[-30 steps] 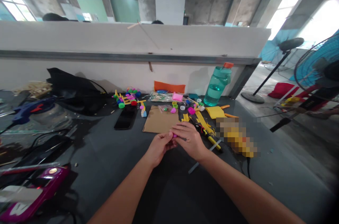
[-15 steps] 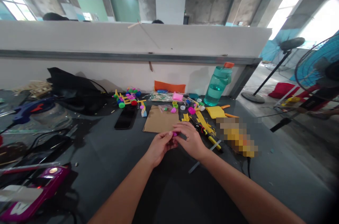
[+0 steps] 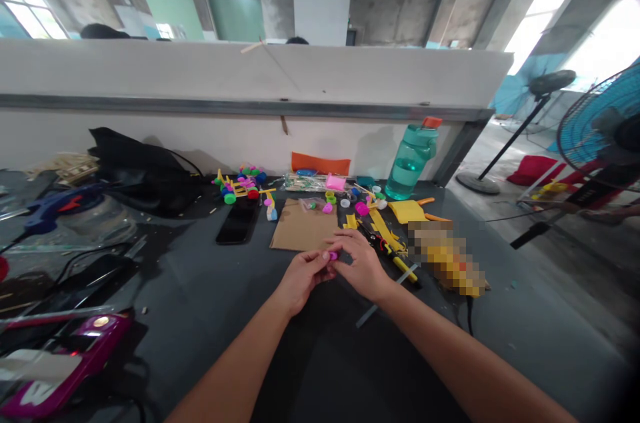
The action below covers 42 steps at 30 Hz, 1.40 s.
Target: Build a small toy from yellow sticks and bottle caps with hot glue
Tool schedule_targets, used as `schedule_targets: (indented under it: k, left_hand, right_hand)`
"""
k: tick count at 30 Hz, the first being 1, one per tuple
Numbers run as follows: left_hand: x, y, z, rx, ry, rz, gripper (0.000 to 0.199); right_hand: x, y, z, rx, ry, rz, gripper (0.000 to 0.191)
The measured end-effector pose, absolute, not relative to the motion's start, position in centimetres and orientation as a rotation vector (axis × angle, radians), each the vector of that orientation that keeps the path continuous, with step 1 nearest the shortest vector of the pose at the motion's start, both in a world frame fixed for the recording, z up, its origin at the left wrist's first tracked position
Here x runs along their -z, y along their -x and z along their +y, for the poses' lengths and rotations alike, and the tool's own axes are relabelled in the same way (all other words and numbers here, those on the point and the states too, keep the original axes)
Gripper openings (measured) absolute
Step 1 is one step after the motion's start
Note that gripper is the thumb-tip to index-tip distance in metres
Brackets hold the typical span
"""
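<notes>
Left hand: I pinched the small magenta plastic piece with fingertips, likely for fine control.
Right hand: I curled its fingers beside the piece, presumably for steadying; I could not tell whether it gripped.
Flat brown cardboard: lay just beyond, on the dark worktop, probably for reach.

One view serves the scene, worn on the person's head and facing forward and down, close above the near side of the dark grey, smooth tabletop. The bare left hand and bare right hand fall near its centre. It reaches past the long, low white partition into the room, with the round, blue-bladed black fan cut by the right edge.
</notes>
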State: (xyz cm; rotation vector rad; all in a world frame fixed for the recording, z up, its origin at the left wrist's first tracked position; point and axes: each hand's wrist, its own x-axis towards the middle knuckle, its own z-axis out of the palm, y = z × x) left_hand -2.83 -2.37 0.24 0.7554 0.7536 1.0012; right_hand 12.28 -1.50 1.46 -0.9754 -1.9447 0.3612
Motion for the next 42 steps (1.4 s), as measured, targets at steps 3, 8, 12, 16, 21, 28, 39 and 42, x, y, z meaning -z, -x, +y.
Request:
schedule_targets:
  k: [3,8,12,16,21,28,39,42]
  left_hand:
    - [-0.33,2.85,-2.31,-1.027,-0.736,0.754,0.021]
    - [-0.16,2.95,-2.12,-1.055,-0.728,0.761,0.021]
    - [-0.11,2.88,-2.23,-1.016,-0.727,0.757,0.025]
    - [-0.15,2.81,-2.29,-1.013,-0.714,0.744,0.022]
    - [0.08,2.89,-2.12,-1.057,-0.714,0.756,0.022]
    - [-0.07,2.86,-2.26,-1.020,-0.721,0.754,0.024]
    - [0.18,2.90,-2.15,-1.046,-0.761,0.785,0.025]
    - [0.05,2.87,-2.15,-1.036,-0.758,0.791,0.024]
  right_hand:
    - [-1.42,-12.25,-1.53,-0.337,0.964,-1.984,0.021]
    - [-1.66,-12.34,-1.53,-0.317,0.934,-2.014,0.025]
    - [-1.73,-12.34,-1.48,-0.321,0.959,-1.972,0.018]
    - [-1.60,-12.27,-1.57,-0.326,0.990,-1.988,0.021]
    - [-1.47,-12.49,-1.57,-0.303,0.942,-2.078,0.031]
    - [-1.57,-12.47,-1.51,-0.296,0.957,-2.010,0.018]
    - [-1.90,-12.36,-1.67,-0.315,0.943,-1.998,0.016]
    - [-1.94,-12.30,-1.77,-0.323,0.957,-1.980,0.014]
